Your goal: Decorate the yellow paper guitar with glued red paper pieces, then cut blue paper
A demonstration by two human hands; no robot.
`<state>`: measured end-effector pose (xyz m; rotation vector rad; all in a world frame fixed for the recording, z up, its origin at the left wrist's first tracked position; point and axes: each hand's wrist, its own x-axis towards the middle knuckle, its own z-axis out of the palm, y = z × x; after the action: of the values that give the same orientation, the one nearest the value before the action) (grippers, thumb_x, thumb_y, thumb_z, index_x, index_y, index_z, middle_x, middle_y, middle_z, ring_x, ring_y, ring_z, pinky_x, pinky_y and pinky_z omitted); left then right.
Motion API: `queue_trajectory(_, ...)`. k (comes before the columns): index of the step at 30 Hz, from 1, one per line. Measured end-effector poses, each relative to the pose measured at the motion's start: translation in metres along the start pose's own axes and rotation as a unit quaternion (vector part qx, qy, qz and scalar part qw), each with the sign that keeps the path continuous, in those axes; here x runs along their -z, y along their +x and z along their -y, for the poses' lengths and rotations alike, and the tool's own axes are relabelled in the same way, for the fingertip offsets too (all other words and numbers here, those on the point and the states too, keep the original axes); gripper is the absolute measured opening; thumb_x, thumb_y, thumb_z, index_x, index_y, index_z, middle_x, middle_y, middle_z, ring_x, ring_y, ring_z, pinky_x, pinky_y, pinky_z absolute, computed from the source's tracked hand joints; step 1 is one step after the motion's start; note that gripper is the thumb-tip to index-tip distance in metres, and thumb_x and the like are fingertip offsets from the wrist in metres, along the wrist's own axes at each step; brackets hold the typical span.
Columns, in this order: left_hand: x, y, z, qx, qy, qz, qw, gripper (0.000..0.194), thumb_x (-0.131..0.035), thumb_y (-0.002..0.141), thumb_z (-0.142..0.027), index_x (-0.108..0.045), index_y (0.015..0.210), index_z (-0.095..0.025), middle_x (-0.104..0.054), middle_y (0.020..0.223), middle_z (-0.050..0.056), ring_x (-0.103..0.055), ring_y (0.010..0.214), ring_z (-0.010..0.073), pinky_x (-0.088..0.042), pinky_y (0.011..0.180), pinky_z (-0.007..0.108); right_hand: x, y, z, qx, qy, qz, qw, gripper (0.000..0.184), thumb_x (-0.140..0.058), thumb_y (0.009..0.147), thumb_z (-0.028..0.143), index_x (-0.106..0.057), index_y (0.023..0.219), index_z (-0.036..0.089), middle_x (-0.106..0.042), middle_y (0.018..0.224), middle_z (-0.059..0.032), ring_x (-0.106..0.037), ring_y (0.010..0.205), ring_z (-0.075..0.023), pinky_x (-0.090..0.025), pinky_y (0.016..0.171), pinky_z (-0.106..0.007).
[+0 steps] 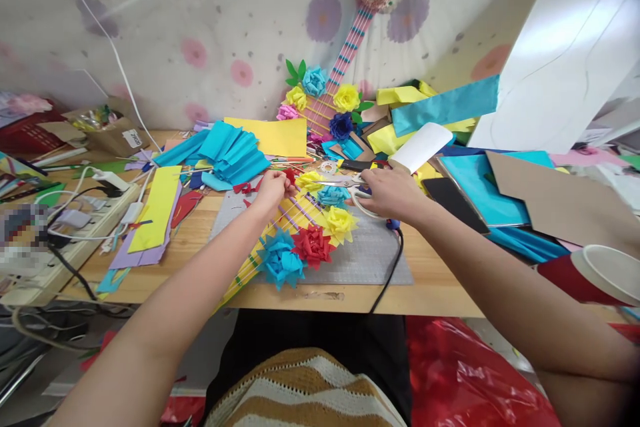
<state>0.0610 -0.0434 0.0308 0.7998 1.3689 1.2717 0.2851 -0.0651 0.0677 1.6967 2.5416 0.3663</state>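
Note:
My right hand (387, 190) grips a pair of scissors (343, 181) by its white handles, the blades pointing left. My left hand (273, 192) is closed at the fingertips on a small piece of red paper (289, 175), partly hidden by the fingers. Between and below the hands lies a yellow guitar-shaped craft (240, 278) with purple strips across it. Along its edge sit a red paper flower (313, 245), a large blue paper flower (281, 259) and a yellow paper flower (340, 223). A smaller blue flower (334, 196) is just below the scissors.
A grey cutting mat (370, 260) lies under the craft, crossed by a black cord (395, 270). Blue crepe paper (235, 157) is piled at the back left. A pink paper guitar (350, 47) leans behind. A power strip (75, 247) stands left, a red cup (570, 277) right.

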Motion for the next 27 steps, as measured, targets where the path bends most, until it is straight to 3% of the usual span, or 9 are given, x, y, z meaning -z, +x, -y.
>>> queue_trajectory(7,0.009,0.002,-0.017,-0.029,-0.027,-0.016,0.999,0.013,-0.043,0.082,-0.008,-0.041,0.073,-0.018,-0.043,0.046,-0.009,-0.046,0.043,0.0054,-0.047,0.058,0.020,0.016,0.022,0.029,0.069,-0.031,0.059,0.995,0.031,-0.050,0.075,0.040,-0.063,0.089,0.016,-0.068,0.092,-0.0141,-0.063,0.084,-0.0259,-0.036,0.063,-0.032)
queue_trajectory(13,0.021,0.007,-0.036,-0.130,-0.050,-0.016,0.990,0.012,-0.050,0.078,-0.015,-0.040,0.080,-0.021,-0.044,0.050,-0.009,-0.047,0.047,0.0069,-0.045,0.057,0.020,0.029,0.037,0.040,0.039,-0.034,0.083,0.995,0.029,-0.050,0.074,0.042,-0.066,0.082,0.018,-0.068,0.082,-0.0135,-0.062,0.082,-0.0265,-0.035,0.059,-0.030)
queue_trajectory(17,0.030,0.014,-0.020,-0.176,0.091,-0.050,0.979,0.008,-0.049,0.078,-0.022,-0.041,0.082,-0.022,-0.041,0.051,-0.009,-0.043,0.045,0.0090,-0.038,0.051,0.021,0.032,0.034,0.029,0.013,-0.032,0.064,0.997,0.034,-0.047,0.077,0.045,-0.066,0.084,0.018,-0.068,0.086,-0.0123,-0.061,0.080,-0.0255,-0.034,0.057,-0.030)
queue_trajectory(19,0.030,0.013,-0.006,-0.197,0.244,0.006,0.949,0.014,-0.057,0.073,-0.025,-0.046,0.080,-0.020,-0.042,0.054,-0.007,-0.044,0.049,0.0101,-0.035,0.052,0.023,0.030,0.032,0.025,-0.002,-0.034,0.056,0.998,0.035,-0.046,0.078,0.046,-0.065,0.085,0.018,-0.068,0.085,-0.0121,-0.061,0.077,-0.0247,-0.033,0.057,-0.030)
queue_trajectory(22,0.025,0.009,0.009,-0.225,0.430,0.090,0.870,0.023,-0.067,0.065,-0.030,-0.052,0.080,-0.020,-0.049,0.062,-0.003,-0.050,0.060,0.0142,-0.035,0.056,0.025,0.028,0.031,0.022,-0.019,-0.027,0.052,0.998,0.038,-0.044,0.079,0.049,-0.065,0.086,0.018,-0.068,0.084,-0.0120,-0.061,0.076,-0.0249,-0.032,0.057,-0.030)
queue_trajectory(24,0.020,0.007,0.013,-0.230,0.497,0.111,0.829,0.024,-0.068,0.066,-0.032,-0.056,0.083,-0.020,-0.057,0.072,0.001,-0.054,0.069,0.0175,-0.037,0.061,0.026,0.026,0.031,0.021,-0.024,-0.022,0.049,0.998,0.039,-0.043,0.080,0.051,-0.064,0.088,0.018,-0.068,0.084,-0.0125,-0.061,0.077,-0.0258,-0.032,0.058,-0.030)
queue_trajectory(27,0.014,0.008,0.015,-0.220,0.544,0.115,0.801,0.018,-0.066,0.068,-0.031,-0.061,0.082,-0.020,-0.063,0.086,0.006,-0.058,0.081,0.0215,-0.040,0.067,0.028,0.025,0.030,0.019,-0.030,-0.024,0.045,0.998,0.040,-0.042,0.081,0.051,-0.064,0.090,0.018,-0.068,0.085,-0.0128,-0.060,0.079,-0.0266,-0.032,0.059,-0.030)
